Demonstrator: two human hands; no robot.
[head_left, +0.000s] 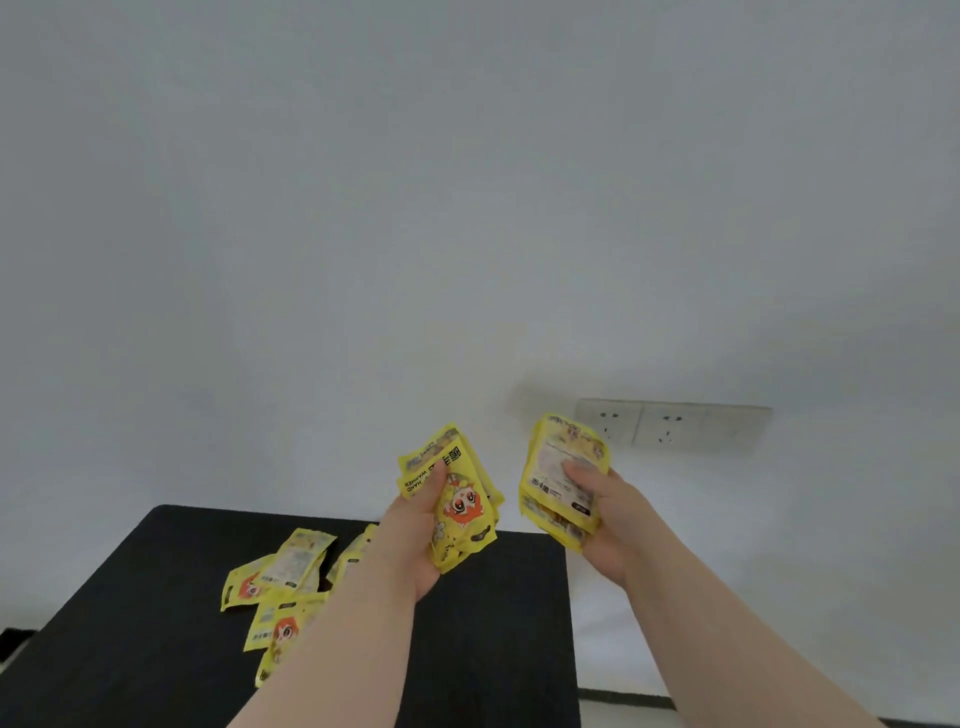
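Your left grip (421, 535) is closed around a stack of yellow packets (465, 501). The thumb lies across the stack's front, and the other fingers are hidden behind it. The top packet shows an orange-haired cartoon figure and the words "HAND WARMER".

Your right grip (602, 519) clasps a second stack (558, 467). Its thumb presses on the pale printed back of the top packet, and the palm cups the lower edge.

Both stacks are raised in the air, tilted away from you, near each other but not touching. The first is over the far edge of the black worktop (493, 649). The second hangs past the worktop's right edge, in front of the wall (415, 208).

Just left of your left forearm, loose packets (291, 566) lie overlapping on the worktop. Some show the cartoon face and some the pale back, and the forearm hides part of the heap.

On the wall behind the second stack is a white socket plate (675, 426), with its left end just behind the stack's top corner.
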